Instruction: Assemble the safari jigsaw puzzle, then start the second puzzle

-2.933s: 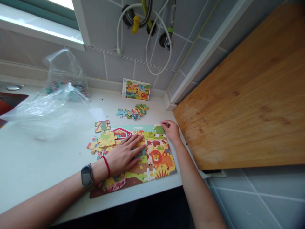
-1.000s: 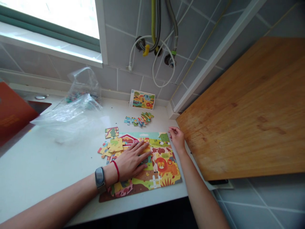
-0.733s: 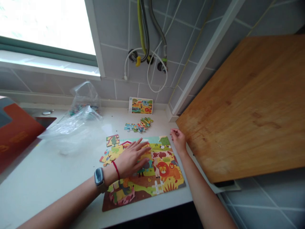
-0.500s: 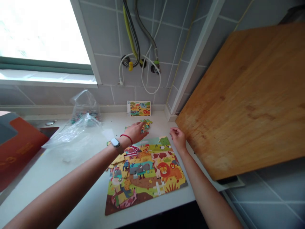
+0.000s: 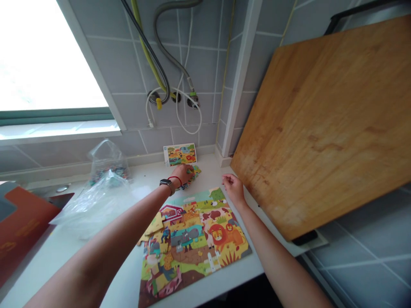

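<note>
The puzzle (image 5: 192, 246) is laid flat near the front edge of the tabletop (image 5: 208, 167), presumably so that most of it can be reached and looked down on with little stretching. The left hand (image 5: 183, 173) is stretched over its far edge to the small pile of loose pieces (image 5: 196, 172), with the fingers curled down among them; whether a piece is gripped cannot be made out, since the fingertips are hidden. The pile is set just beyond the puzzle, probably to be within easy reach without covering the picture. The right hand (image 5: 233, 188) is rested just beside the puzzle's far right corner, its fingers bent in towards the thumb; whether anything small is pinched there is not shown. Behind the pile, the picture card (image 5: 180, 154) is leaned upright against the wall (image 5: 130, 142), its printed side turned outward, seemingly so that it can be consulted at a glance. A few yellowish pieces (image 5: 156, 224) are overlapped on the puzzle's left edge, perhaps put aside there. The clear plastic bag (image 5: 109, 159), with small coloured things inside, is placed farther left, well apart from the puzzle, where the working space is not crowded by it.
</note>
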The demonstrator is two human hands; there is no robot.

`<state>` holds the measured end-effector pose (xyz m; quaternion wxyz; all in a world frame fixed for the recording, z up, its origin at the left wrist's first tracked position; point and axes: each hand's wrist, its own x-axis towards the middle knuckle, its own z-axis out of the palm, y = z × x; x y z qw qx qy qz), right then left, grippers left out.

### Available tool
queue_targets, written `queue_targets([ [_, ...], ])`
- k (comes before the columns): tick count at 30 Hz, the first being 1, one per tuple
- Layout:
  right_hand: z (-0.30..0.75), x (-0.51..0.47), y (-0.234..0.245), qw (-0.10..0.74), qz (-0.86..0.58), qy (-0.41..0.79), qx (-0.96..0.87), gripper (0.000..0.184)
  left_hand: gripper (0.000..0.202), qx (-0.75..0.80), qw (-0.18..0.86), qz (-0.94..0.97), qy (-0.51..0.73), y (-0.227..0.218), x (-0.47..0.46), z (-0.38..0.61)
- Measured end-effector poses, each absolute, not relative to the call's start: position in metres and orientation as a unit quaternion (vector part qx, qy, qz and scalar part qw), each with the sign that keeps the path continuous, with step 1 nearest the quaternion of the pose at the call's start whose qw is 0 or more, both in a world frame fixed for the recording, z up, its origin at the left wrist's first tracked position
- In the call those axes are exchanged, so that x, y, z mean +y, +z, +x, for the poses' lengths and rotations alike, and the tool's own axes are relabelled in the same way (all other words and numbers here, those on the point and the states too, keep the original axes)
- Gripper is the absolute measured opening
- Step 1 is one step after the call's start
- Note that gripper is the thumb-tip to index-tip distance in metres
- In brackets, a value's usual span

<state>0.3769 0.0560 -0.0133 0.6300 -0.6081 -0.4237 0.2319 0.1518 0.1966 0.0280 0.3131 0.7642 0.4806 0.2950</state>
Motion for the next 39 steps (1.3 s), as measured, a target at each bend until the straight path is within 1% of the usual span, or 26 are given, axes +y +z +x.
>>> queue_targets([
  [3, 0.376, 0.055, -0.011, 0.633, -0.605, 0.236, -0.421, 0.031, 0.021, 0.491, 0.333, 0.741, 0.314, 0.033, 0.199, 0.150],
  [7, 0.376, 0.054, -0.008, 0.637, -0.602, 0.239, -0.419, 0.032, 0.025, 0.499, 0.388, 0.696, 0.340, 0.043, 0.198, 0.146],
  [13, 0.371, 0.050, 0.000, 0.637, -0.584, 0.251, -0.435, 0.034, 0.047, 0.472, 0.483, 0.622, 0.397, 0.051, 0.173, 0.141],
  [17, 0.361, 0.041, 0.012, 0.608, -0.542, 0.318, -0.486, 0.040, 0.058, 0.440, 0.550, 0.586, 0.401, 0.046, 0.135, 0.143],
  [19, 0.357, 0.036, 0.018, 0.588, -0.522, 0.362, -0.501, 0.043, 0.063, 0.400, 0.623, 0.543, 0.396, 0.041, 0.114, 0.145],
  [21, 0.355, 0.032, 0.023, 0.570, -0.505, 0.397, -0.512, 0.041, 0.065, 0.378, 0.659, 0.521, 0.390, 0.035, 0.097, 0.148],
  [23, 0.354, 0.030, 0.024, 0.557, -0.491, 0.419, -0.523, 0.039, 0.061, 0.372, 0.668, 0.520, 0.381, 0.030, 0.085, 0.150],
  [28, 0.355, 0.030, 0.020, 0.544, -0.483, 0.447, -0.521, 0.042, 0.055, 0.388, 0.666, 0.530, 0.353, 0.022, 0.073, 0.146],
  [34, 0.357, 0.031, 0.023, 0.591, -0.473, 0.458, -0.466, 0.039, 0.063, 0.416, 0.648, 0.530, 0.354, 0.029, 0.067, 0.107],
  [39, 0.358, 0.033, 0.023, 0.599, -0.490, 0.441, -0.456, 0.052, 0.070, 0.465, 0.615, 0.476, 0.422, 0.035, 0.094, 0.070],
])
